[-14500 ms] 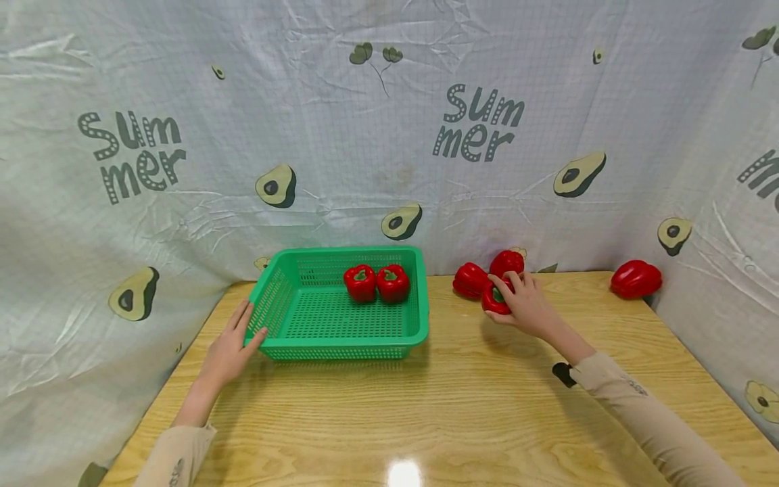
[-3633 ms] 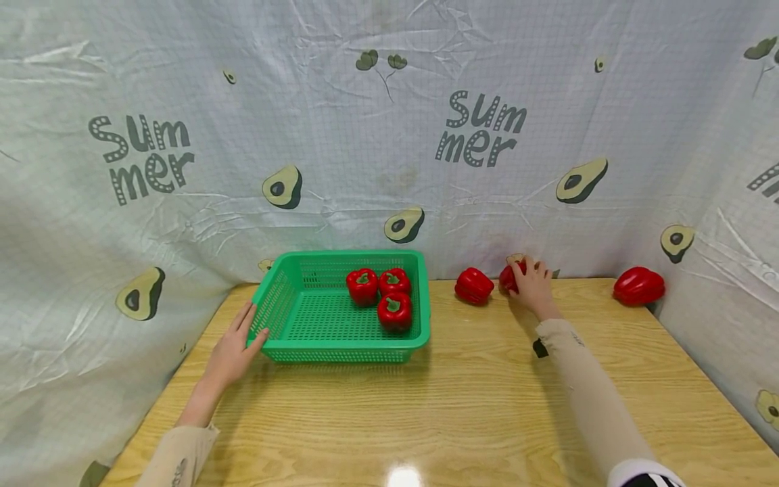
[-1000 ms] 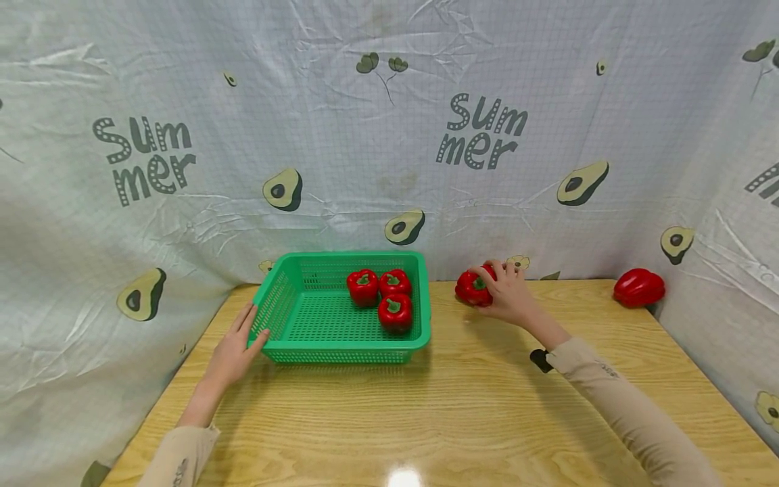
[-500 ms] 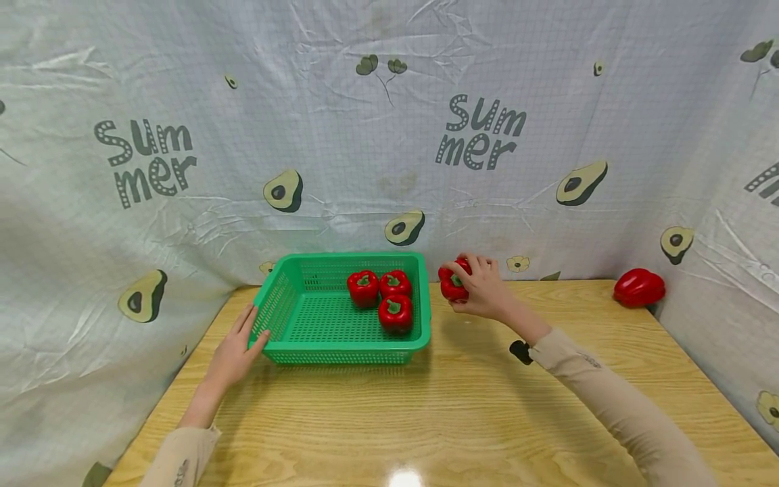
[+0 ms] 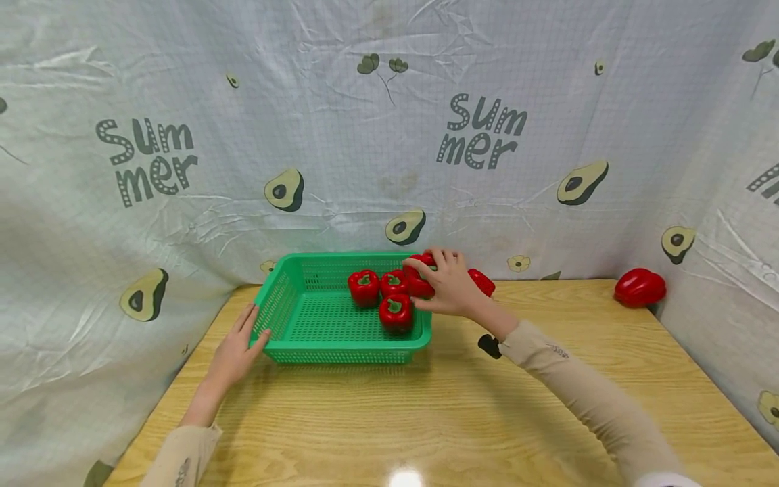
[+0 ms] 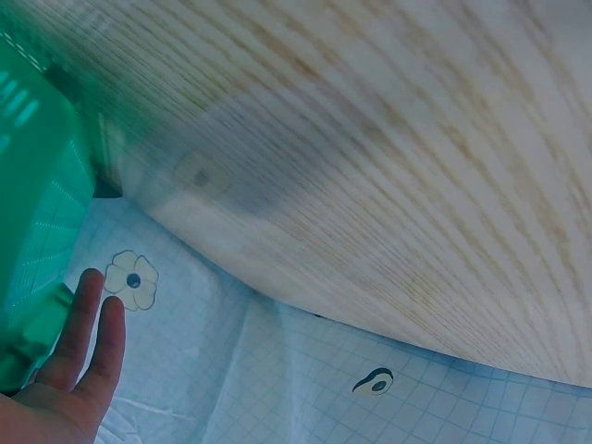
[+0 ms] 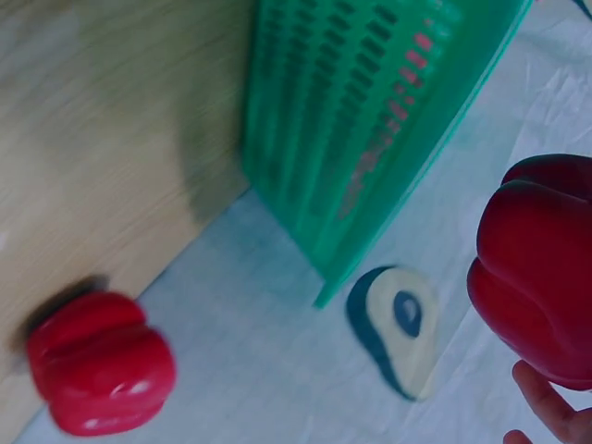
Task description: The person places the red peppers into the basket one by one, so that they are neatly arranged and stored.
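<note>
Held over the back right corner of the basket (image 5: pixel 341 352), one red pepper (image 5: pixel 418 284) sits in the right hand (image 5: pixel 447 284), just above the rim and not yet down among the others. Fingers and thumb curl round it from the right side and the top; in the right wrist view the same pepper (image 7: pixel 541 268) fills the right edge with a fingertip (image 7: pixel 550 407) under it.

Inside the basket: three peppers, stems up. Two stand side by side at the back, the left one (image 5: pixel 363 286) and the middle one (image 5: pixel 393 282) touching; the third (image 5: pixel 396 312) stands just in front of the middle one, near the right wall. The held pepper hangs right beside the middle one (whether they touch cannot be told).

Outside the basket: one pepper (image 5: pixel 482 281) on the table just behind the right wrist, partly hidden by it, and shown lying against the cloth in the right wrist view (image 7: pixel 100 361). Another pepper (image 5: pixel 637 287) lies well apart at the far right corner of the table (image 5: pixel 426 419).

Left hand (image 5: pixel 234 352): flat on the table, fingers straight and together, fingertips against the basket's near left corner; it holds nothing.

Backdrop: pale cloth (image 5: pixel 341 155) printed with avocados and the word "Summer", hung on three sides.
</note>
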Tool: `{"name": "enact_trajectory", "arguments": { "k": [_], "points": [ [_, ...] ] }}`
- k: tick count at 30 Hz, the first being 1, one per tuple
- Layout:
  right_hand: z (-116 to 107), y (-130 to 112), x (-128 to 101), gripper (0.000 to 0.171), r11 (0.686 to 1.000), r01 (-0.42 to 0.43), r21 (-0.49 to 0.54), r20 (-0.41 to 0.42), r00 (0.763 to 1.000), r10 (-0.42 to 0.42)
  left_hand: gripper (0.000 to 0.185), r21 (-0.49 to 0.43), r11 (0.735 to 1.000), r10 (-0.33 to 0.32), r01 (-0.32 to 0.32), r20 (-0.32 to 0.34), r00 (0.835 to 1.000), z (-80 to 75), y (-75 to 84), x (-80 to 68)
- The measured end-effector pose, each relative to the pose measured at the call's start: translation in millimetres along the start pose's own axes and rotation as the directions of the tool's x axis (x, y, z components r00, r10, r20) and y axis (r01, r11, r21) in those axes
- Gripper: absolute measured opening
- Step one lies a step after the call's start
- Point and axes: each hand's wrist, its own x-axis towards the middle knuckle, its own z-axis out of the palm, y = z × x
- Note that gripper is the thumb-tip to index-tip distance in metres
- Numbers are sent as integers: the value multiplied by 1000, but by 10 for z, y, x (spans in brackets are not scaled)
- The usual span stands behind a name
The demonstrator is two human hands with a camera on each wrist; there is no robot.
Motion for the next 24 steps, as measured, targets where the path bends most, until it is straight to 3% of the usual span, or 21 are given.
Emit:
{"name": "enact_trajectory", "arguments": {
  "k": [11, 17, 24],
  "points": [
    [79, -359, 202, 52, 996, -71, 50, 6, 997, 71, 61, -2, 1000, 5, -5, -3, 1000, 10, -13, 2],
    [207, -574, 292, 54, 993, -117, 26, 6, 993, 116, 62, -6, 1000, 4, -4, -5, 1000, -8, -2, 7],
    [367, -808, 312, 65, 984, -159, 75, 20, 987, 158, 62, -11, 1000, -9, 9, 1, 1000, -7, 10, 0]
  ]
}}
